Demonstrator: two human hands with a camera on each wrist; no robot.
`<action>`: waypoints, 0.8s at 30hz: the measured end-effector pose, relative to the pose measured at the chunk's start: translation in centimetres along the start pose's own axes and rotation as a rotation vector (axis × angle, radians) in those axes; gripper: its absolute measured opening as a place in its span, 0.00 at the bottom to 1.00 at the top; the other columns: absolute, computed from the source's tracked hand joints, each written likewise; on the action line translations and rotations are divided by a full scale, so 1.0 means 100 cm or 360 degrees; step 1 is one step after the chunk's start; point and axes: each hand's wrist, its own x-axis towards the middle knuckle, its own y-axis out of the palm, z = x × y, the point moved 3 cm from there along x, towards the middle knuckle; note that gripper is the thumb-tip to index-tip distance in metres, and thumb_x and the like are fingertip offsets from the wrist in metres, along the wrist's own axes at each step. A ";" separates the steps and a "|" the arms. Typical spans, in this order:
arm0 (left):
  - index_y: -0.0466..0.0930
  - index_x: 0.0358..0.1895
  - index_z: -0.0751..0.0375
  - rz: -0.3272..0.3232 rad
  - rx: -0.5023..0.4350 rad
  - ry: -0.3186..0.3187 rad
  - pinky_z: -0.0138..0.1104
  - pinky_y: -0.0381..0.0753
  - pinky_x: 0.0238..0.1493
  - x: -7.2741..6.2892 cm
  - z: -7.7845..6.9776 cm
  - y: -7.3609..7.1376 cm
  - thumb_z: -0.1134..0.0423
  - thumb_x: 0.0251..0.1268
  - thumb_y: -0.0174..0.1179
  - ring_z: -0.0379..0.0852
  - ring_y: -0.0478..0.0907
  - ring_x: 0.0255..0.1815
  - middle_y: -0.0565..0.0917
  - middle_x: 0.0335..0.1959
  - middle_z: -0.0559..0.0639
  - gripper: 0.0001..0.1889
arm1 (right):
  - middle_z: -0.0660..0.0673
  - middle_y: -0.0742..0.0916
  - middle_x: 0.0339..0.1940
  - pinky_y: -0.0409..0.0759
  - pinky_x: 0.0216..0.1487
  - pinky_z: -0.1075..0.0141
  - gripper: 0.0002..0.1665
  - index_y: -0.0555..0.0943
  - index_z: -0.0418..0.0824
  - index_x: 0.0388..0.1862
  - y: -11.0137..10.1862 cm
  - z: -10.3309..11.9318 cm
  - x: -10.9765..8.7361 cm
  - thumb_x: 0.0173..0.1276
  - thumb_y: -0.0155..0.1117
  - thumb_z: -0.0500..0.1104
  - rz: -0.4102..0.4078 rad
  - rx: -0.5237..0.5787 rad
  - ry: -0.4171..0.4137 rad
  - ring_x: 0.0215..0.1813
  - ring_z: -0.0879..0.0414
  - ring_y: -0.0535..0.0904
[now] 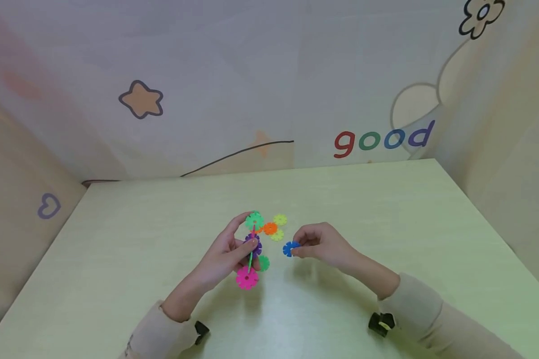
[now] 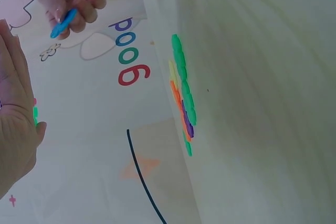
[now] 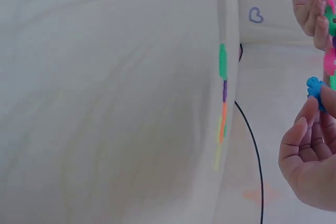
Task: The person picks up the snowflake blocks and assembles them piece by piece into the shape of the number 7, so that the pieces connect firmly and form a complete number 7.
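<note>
My left hand (image 1: 226,254) grips a joined group of notched plastic snowflake discs, its thumb pressed on a purple disc (image 1: 257,248). A bright pink disc (image 1: 247,278) forms the lower end of this group, and green and pink discs seen edge-on link into it. To the right, my right hand (image 1: 325,244) pinches a single blue snowflake disc (image 1: 289,249) between thumb and fingers, a short gap from the group. The right wrist view shows this blue disc (image 3: 315,87) beside the held group. Left fingers and overlapping discs hide part of the joints.
Loose discs lie flat on the pale table (image 1: 117,249) behind the held group, among them an orange disc (image 1: 270,229), a yellow one (image 1: 280,219) and a green one (image 1: 264,263). A printed cloth (image 1: 224,89) stands along the table's back edge.
</note>
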 end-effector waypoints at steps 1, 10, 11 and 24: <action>0.48 0.69 0.50 0.0001 -0.0005 -0.0002 0.30 0.77 0.21 0.000 0.000 0.000 0.66 0.68 0.50 0.45 0.79 0.22 0.80 0.23 0.54 0.30 | 0.45 0.83 0.29 0.80 0.39 0.59 0.06 0.79 0.33 0.32 -0.001 0.002 0.000 0.58 0.65 0.35 -0.0024 0.0016 -0.0007 0.32 0.51 0.78; 0.48 0.69 0.45 -0.0002 -0.0016 -0.0004 0.31 0.78 0.22 -0.001 -0.002 0.002 0.64 0.67 0.51 0.46 0.80 0.24 0.81 0.24 0.54 0.31 | 0.43 0.83 0.29 0.80 0.39 0.63 0.07 0.79 0.31 0.34 -0.009 0.016 0.000 0.58 0.65 0.34 -0.0230 0.0089 -0.0049 0.35 0.40 0.78; 0.48 0.69 0.45 -0.0003 -0.0012 -0.0005 0.31 0.78 0.22 -0.001 -0.002 0.002 0.64 0.67 0.51 0.46 0.80 0.24 0.81 0.24 0.54 0.31 | 0.43 0.83 0.29 0.80 0.39 0.64 0.07 0.79 0.31 0.34 -0.009 0.017 0.000 0.58 0.65 0.34 -0.0244 0.0083 -0.0055 0.35 0.41 0.79; 0.47 0.70 0.48 0.0047 0.0004 0.0018 0.30 0.78 0.22 -0.001 -0.003 0.007 0.66 0.67 0.50 0.45 0.80 0.23 0.81 0.23 0.53 0.32 | 0.41 0.84 0.30 0.80 0.37 0.65 0.06 0.79 0.30 0.32 -0.005 0.023 0.009 0.57 0.65 0.33 -0.0377 0.0123 -0.0207 0.31 0.53 0.80</action>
